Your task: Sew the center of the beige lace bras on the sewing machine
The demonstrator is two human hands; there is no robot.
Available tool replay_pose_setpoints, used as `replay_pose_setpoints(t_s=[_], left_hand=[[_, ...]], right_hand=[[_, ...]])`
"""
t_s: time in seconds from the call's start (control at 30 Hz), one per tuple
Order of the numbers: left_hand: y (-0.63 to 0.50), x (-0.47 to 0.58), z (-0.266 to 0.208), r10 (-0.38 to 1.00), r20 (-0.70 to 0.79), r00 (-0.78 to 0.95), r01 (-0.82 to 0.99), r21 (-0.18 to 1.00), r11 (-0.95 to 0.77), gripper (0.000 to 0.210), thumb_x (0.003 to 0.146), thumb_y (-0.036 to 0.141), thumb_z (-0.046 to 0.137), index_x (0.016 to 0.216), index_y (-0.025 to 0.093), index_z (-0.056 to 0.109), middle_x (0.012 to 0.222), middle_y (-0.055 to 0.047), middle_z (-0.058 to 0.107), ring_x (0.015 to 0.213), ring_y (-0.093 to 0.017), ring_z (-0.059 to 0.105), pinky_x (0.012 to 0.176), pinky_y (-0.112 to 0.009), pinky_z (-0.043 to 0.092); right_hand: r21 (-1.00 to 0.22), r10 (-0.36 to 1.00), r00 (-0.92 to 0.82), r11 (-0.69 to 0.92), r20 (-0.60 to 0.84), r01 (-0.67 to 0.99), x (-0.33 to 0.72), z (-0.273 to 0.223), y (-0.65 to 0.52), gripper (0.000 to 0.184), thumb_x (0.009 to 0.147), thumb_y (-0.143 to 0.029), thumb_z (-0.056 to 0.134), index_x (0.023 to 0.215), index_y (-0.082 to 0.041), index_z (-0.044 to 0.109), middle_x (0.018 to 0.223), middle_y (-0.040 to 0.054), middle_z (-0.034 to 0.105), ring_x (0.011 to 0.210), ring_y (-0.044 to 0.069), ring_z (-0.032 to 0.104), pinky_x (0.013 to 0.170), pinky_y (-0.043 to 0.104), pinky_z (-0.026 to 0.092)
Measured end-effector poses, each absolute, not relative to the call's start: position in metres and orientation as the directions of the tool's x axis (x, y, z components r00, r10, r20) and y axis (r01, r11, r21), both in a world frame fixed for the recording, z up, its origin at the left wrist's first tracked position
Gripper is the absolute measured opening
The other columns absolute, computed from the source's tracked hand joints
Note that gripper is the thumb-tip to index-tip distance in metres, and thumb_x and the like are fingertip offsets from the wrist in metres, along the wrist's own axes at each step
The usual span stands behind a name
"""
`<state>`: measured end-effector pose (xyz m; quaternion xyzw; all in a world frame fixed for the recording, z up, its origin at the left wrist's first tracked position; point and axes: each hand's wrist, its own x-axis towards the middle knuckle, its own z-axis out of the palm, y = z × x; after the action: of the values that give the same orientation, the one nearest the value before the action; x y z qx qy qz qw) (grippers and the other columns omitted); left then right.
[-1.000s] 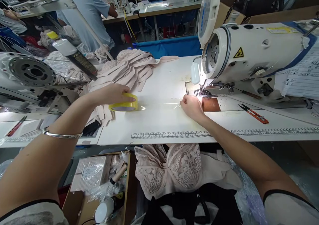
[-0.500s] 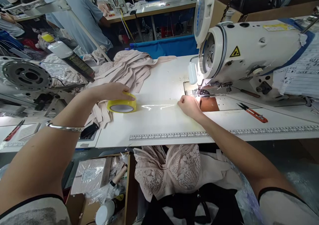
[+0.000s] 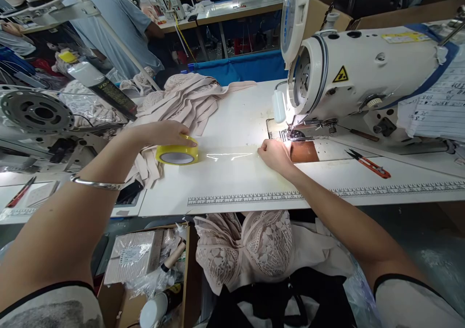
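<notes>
Little shifts: left hand [image 3: 165, 133] still grips tape roll [image 3: 177, 154], right hand [image 3: 274, 154] pins strip [image 3: 227, 154] mid-counter [image 3: 236, 182]; smoothing likely next.

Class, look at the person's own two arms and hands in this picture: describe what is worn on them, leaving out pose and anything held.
Both arms are bare down to the hands. The left hand has a thin silver bangle on its wrist. The right hand wears nothing visible. At each shoulder a short light sleeve with dark edging shows.
</notes>
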<state>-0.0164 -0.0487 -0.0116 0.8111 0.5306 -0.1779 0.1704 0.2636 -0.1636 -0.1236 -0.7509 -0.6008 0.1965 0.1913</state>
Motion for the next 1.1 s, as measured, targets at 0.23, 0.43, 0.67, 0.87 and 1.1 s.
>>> replay_pose_setpoints(t_s=[0.23,0.43,0.67,0.87,1.1], left_hand=[[-0.054,-0.013,-0.010,0.805,-0.469,0.362,0.924,0.070,-0.375,0.045,0.074,0.064,0.064,0.077,0.020,0.072,0.080,-0.011,0.070,0.067,-0.020,0.059,0.056,-0.030,0.036],[-0.050,-0.014,-0.007,0.770,-0.517,0.374,0.923,0.127,-0.363,0.042,0.067,0.065,0.068,0.071,0.023,0.071,0.078,-0.012,0.071,0.066,-0.024,0.060,0.055,-0.033,0.037],[-0.044,-0.014,-0.003,0.749,-0.529,0.400,0.911,0.138,-0.389,0.042,0.068,0.065,0.069,0.067,0.023,0.069,0.068,-0.009,0.066,0.059,-0.020,0.055,0.053,-0.032,0.036],[-0.051,-0.011,0.003,0.763,-0.528,0.372,0.926,0.156,-0.344,0.041,0.075,0.062,0.066,0.072,0.020,0.067,0.070,-0.005,0.065,0.060,-0.017,0.054,0.054,-0.030,0.034],[-0.048,-0.007,-0.005,0.759,-0.526,0.384,0.917,0.125,-0.378,0.043,0.074,0.063,0.062,0.073,0.020,0.067,0.066,-0.004,0.063,0.059,-0.014,0.050,0.056,-0.030,0.033]], right_hand=[[-0.523,0.978,0.197,-0.200,-0.062,0.829,0.265,-0.124,-0.164,0.026,0.082,-0.014,0.054,0.060,-0.023,0.044,0.071,0.0043,0.064,0.087,0.025,0.058,0.066,0.031,0.034],[-0.529,0.978,0.194,-0.203,-0.074,0.824,0.266,-0.126,-0.162,0.024,0.081,-0.014,0.054,0.060,-0.023,0.046,0.069,0.0043,0.063,0.080,0.023,0.058,0.060,0.031,0.033],[-0.534,0.981,0.175,-0.194,-0.086,0.823,0.268,-0.124,-0.162,0.025,0.081,-0.013,0.053,0.059,-0.023,0.045,0.067,0.0027,0.062,0.076,0.021,0.059,0.061,0.030,0.035],[-0.526,0.985,0.133,-0.170,-0.107,0.833,0.271,-0.119,-0.163,0.029,0.085,-0.015,0.051,0.059,-0.023,0.044,0.062,0.0019,0.061,0.076,0.022,0.061,0.067,0.031,0.038],[-0.471,0.990,0.129,-0.142,-0.060,0.871,0.266,-0.125,-0.165,0.029,0.089,-0.015,0.048,0.062,-0.022,0.039,0.077,0.0067,0.066,0.102,0.031,0.057,0.086,0.040,0.038]])
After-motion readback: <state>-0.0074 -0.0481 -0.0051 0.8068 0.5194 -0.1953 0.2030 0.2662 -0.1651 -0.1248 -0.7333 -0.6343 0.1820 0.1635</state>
